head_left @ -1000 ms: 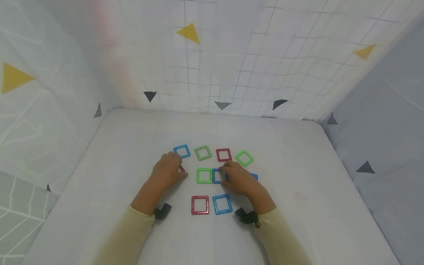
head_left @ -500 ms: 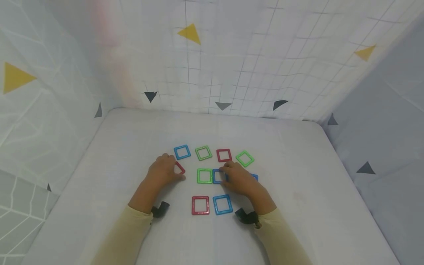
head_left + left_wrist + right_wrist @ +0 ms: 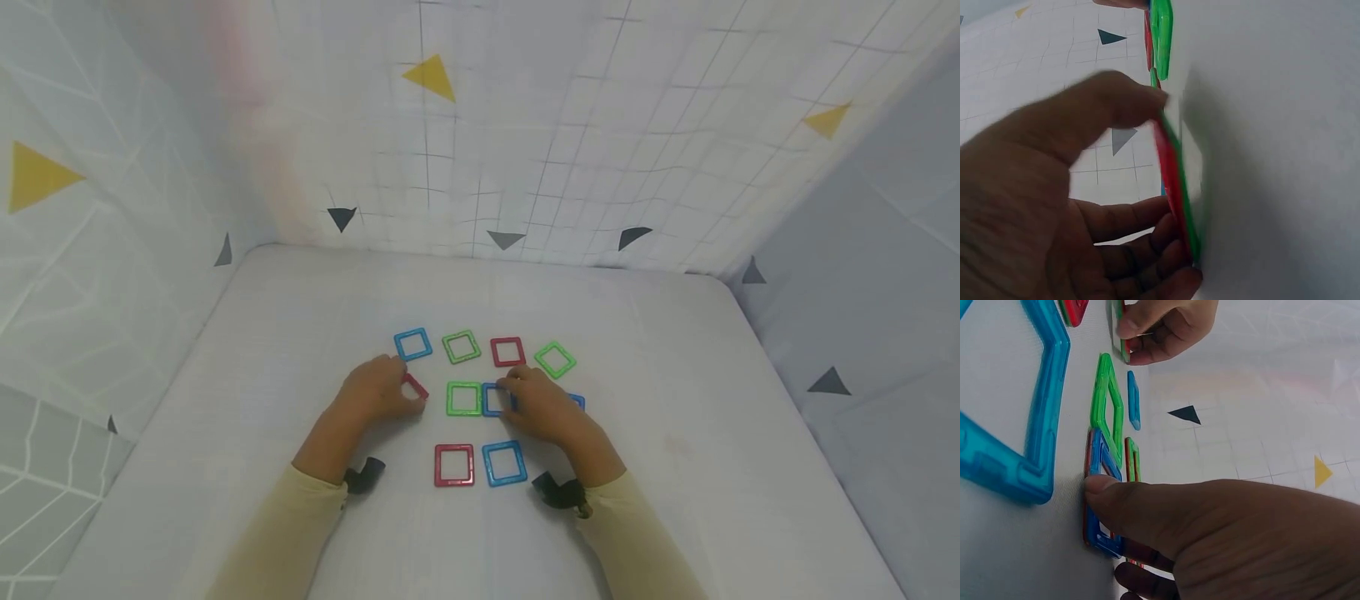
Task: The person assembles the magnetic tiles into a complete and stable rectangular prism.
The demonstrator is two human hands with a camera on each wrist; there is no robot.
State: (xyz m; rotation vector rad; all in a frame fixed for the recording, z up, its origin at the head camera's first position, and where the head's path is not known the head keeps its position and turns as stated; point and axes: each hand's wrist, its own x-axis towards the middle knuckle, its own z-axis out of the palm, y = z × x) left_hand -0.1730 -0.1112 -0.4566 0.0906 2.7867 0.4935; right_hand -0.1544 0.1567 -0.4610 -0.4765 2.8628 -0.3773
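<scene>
My left hand grips a red square magnetic tile by its edges, thumb on one side and fingers on the other. In the left wrist view the red tile lies against a green layer, tilted close to the table. My right hand pinches a blue magnetic tile between thumb and fingers; a red layer shows beneath it. This blue tile touches a green tile to its left. Another blue tile is partly hidden by my right hand.
Along the back lie blue, green, red and turned green tiles. Nearer me are a red tile and a light blue tile. Fabric walls border the white table.
My left hand shifts left, then comes slightly back right and nearer me, with the red tile turning in its fingers. My right hand stays in place on the blue tile.
</scene>
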